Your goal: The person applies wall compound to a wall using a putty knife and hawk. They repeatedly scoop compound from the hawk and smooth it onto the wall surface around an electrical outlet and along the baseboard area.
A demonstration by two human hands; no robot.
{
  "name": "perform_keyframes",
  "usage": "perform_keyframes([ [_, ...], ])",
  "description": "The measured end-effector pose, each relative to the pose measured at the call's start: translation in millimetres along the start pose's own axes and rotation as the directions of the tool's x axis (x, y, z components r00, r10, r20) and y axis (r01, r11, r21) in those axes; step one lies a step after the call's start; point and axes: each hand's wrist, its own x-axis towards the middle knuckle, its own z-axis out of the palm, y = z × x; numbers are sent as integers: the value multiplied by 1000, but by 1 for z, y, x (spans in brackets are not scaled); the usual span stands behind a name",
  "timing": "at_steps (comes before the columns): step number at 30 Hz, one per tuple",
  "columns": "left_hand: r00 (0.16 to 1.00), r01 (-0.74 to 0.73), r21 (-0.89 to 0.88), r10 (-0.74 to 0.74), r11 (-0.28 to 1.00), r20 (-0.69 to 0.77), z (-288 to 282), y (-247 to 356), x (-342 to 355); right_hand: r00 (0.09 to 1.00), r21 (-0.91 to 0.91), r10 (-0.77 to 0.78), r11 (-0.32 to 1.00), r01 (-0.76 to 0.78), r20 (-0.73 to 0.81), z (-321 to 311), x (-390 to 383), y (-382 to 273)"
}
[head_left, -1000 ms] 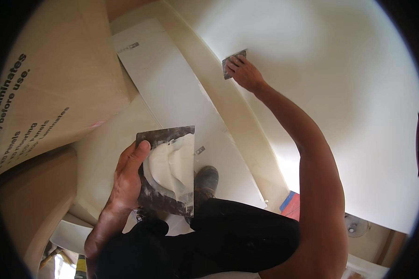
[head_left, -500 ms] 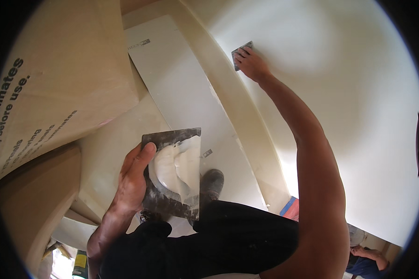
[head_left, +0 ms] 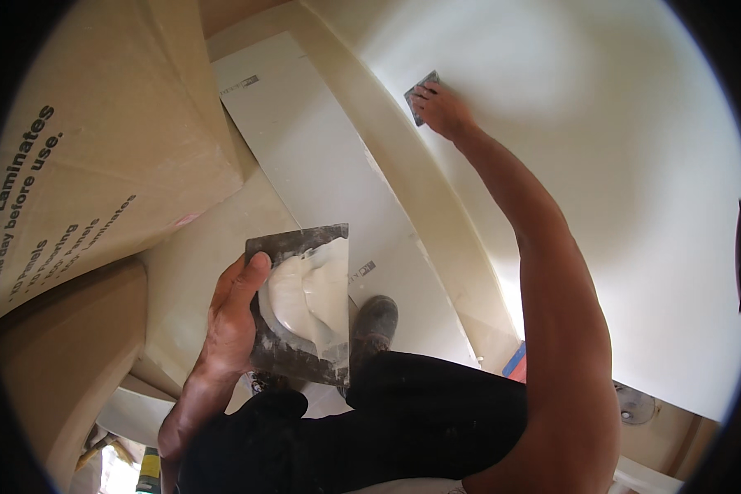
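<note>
My left hand (head_left: 232, 317) grips a dark, square-cornered plate (head_left: 292, 362) in front of my legs, thumb on its top face and fingers hidden beneath. A thick mound of creamy white filler paste (head_left: 292, 300) lies on that plate, with smears toward its right edge. At the far end of my stretched right arm, my right hand (head_left: 445, 111) is closed on a small dark flat spreader blade (head_left: 422, 95). The blade is pressed against the smooth white wall (head_left: 617, 165), close to its lower left border.
Large cardboard boxes (head_left: 140, 123) with dark print stand at my left. A long white board (head_left: 321, 148) lies on the floor along the wall's foot. My boot (head_left: 376, 319) rests at the board's near part. A red and blue object (head_left: 515, 362) lies by my right elbow.
The spreader and my right hand have shifted very slightly left. A person seen at the lower right is out of view now. My left hand keeps its grip on the plate.
</note>
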Motion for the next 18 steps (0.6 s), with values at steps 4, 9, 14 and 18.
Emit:
perform_keyframes([
  [4, 1000, 13, 5, -13, 1000, -14, 4, -2, 2, 996, 64, 7, 998, -13, 84, 17, -47, -23],
  [9, 1000, 20, -26, -20, 999, 8, 1, -4, 3, 982, 48, -5, 999, -4, 187, 17, -102, -48],
  [14, 1000, 24, -31, -24, 999, 11, 2, -4, 6, 968, 87, -15, 996, -7, 251, 10, -158, -68],
  [18, 998, 48, -6, -48, 999, 37, -1, -5, 6, 943, 95, -21, 995, -11, 332, 2, -201, -82],
])
